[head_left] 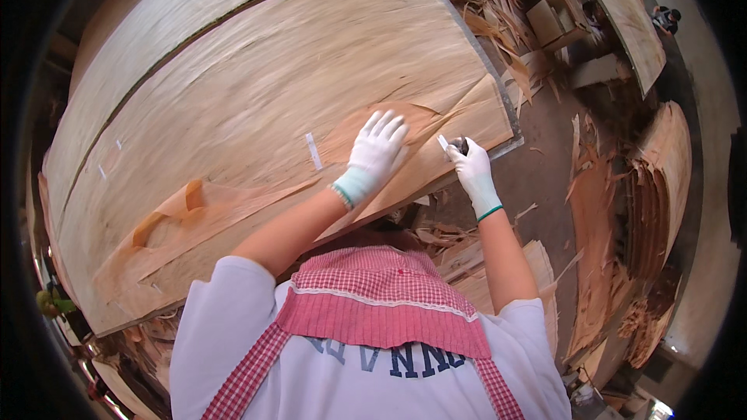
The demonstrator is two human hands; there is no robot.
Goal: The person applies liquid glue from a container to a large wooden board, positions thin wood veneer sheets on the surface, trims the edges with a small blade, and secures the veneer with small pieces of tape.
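Large sheets of wood veneer [257, 78] lie spread before me. My left hand [377, 152], in a white knit glove with a pale green cuff, rests flat on them with its fingers stretched out. Beneath and beside it is a thin, reddish veneer piece [420, 111] with a raised, creased edge. My right hand [473, 171], gloved too, is closed around a small dark tool [463, 145] near the sheet's right corner. A short white strip [443, 142] shows at its fingertips; whether it belongs to the tool I cannot tell. A white tape strip [313, 151] sticks to the veneer left of my left hand.
A curled, torn veneer strip [167, 214] lies at the sheet's left front. Veneer scraps [498, 23] litter the far right. Stacked curved veneer [661, 187] and loose strips [595, 241] stand on the right. Another person [666, 20] is far off at the upper right.
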